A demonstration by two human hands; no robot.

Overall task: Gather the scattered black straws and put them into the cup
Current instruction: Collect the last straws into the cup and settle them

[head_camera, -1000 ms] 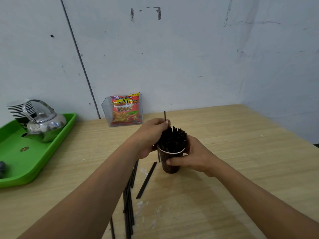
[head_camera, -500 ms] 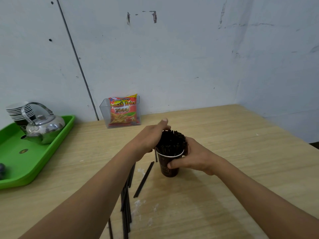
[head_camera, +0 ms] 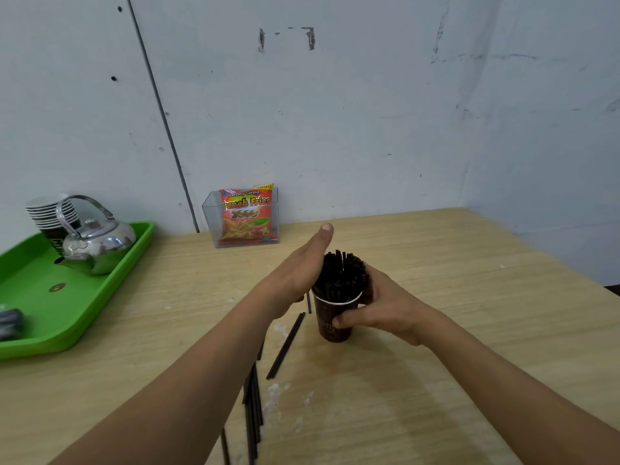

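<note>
A dark paper cup (head_camera: 333, 322) with a white rim stands on the wooden table, packed with a bundle of black straws (head_camera: 342, 275) standing upright. My right hand (head_camera: 382, 305) wraps the cup and the straw bundle from the right. My left hand (head_camera: 298, 266) is flat and open, its palm against the left side of the bundle, holding nothing. Several loose black straws (head_camera: 253, 407) lie on the table under my left forearm, and one more straw (head_camera: 286, 345) lies slanted just left of the cup.
A green tray (head_camera: 77, 307) at the left holds a steel kettle (head_camera: 97, 245) and stacked paper cups (head_camera: 50, 214). A clear box with a snack packet (head_camera: 246, 216) stands by the wall. White walls close off the back and right.
My left hand let go of the straw it was pushing into the cup and opened flat against the bundle. That raised straw is now down level with the others.
</note>
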